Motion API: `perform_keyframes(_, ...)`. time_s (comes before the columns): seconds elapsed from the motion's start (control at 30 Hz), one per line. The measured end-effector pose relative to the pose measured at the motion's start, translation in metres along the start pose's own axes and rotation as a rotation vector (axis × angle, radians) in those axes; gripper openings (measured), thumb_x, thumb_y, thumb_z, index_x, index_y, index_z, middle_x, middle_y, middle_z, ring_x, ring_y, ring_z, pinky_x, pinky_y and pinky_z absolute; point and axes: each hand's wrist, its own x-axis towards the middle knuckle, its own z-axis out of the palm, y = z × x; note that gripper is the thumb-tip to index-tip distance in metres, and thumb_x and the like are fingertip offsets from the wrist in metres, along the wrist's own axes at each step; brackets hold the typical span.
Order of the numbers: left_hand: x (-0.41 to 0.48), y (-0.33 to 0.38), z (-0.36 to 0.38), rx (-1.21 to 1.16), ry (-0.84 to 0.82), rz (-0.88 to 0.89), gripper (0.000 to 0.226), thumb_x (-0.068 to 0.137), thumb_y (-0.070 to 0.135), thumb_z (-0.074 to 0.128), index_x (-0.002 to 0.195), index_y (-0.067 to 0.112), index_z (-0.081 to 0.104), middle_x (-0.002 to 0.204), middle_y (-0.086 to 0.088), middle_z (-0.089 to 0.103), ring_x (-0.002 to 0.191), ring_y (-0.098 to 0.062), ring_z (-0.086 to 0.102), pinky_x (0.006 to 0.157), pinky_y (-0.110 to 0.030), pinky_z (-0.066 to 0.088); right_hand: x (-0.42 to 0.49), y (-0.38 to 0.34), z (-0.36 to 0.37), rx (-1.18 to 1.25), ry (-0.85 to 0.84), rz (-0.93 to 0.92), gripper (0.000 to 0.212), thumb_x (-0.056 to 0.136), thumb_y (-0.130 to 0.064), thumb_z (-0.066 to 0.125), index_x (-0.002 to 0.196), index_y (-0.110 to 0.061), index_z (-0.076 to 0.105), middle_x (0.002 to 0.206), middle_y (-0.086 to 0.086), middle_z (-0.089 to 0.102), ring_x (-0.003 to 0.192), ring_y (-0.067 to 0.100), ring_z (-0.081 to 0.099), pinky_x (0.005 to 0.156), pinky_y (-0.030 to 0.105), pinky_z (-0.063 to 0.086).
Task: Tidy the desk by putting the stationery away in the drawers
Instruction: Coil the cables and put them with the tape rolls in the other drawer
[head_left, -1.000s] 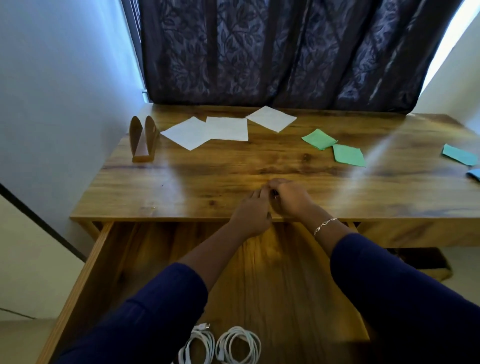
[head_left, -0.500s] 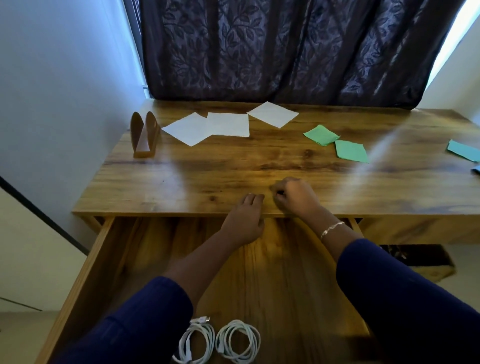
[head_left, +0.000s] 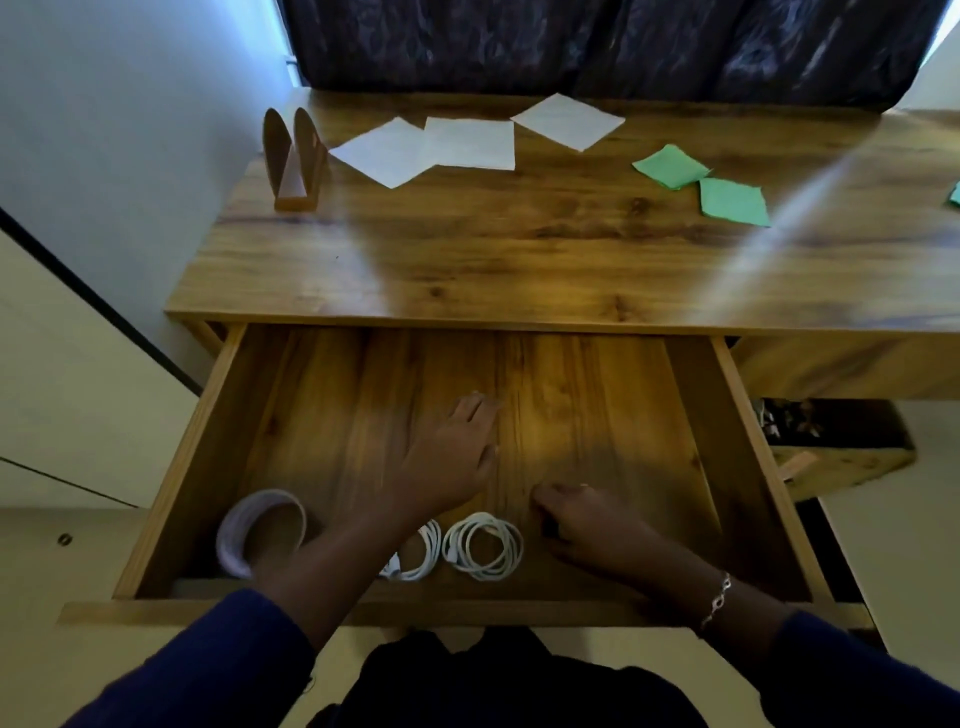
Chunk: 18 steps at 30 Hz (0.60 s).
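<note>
Both hands reach into the drawer (head_left: 727, 395): left hand (head_left: 449, 457) flat and spread, right hand (head_left: 587, 525) curled, beside two cable coils (head_left: 483, 545).

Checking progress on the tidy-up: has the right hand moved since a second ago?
Yes. The right hand has come back off the desk's front edge toward the person and is now down inside the open drawer.

One camera sits on the person's head. It looks forward and steeply down, close above the open wooden drawer (head_left: 737, 431), with the brown wooden desk (head_left: 519, 260) beyond.
</note>
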Motion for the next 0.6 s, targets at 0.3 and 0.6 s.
perform_keyframes(0.3, -0.031, -0.004, 0.016, -0.041, -0.007, -0.067, 0.050, 0.094, 0.020, 0.047, 0.141, 0.011, 0.033, 0.147, -0.007, 0.031, 0.139, -0.018, 0.023, 0.108, -0.025, 0.024, 0.009, -0.008, 0.024, -0.109, -0.010, -0.043, 0.037, 0.090, -0.020, 0.052, 0.124, -0.011, 0.041, 0.116, 0.013, 0.056, 0.108, 0.028, 0.052, 0.082, 0.035, 0.045)
perform_keyframes(0.6, -0.057, -0.017, 0.031, -0.098, 0.057, -0.124, 0.046, 0.092, 0.022, 0.048, 0.136, 0.012, 0.040, 0.141, -0.004, 0.036, 0.124, -0.019, 0.043, 0.088, -0.021, 0.037, 0.017, -0.005, 0.032, -0.047, -0.037, -0.067, 0.031, 0.087, -0.019, 0.059, 0.115, -0.010, 0.050, 0.115, 0.011, 0.056, 0.105, 0.025, 0.055, 0.084, 0.034, 0.046)
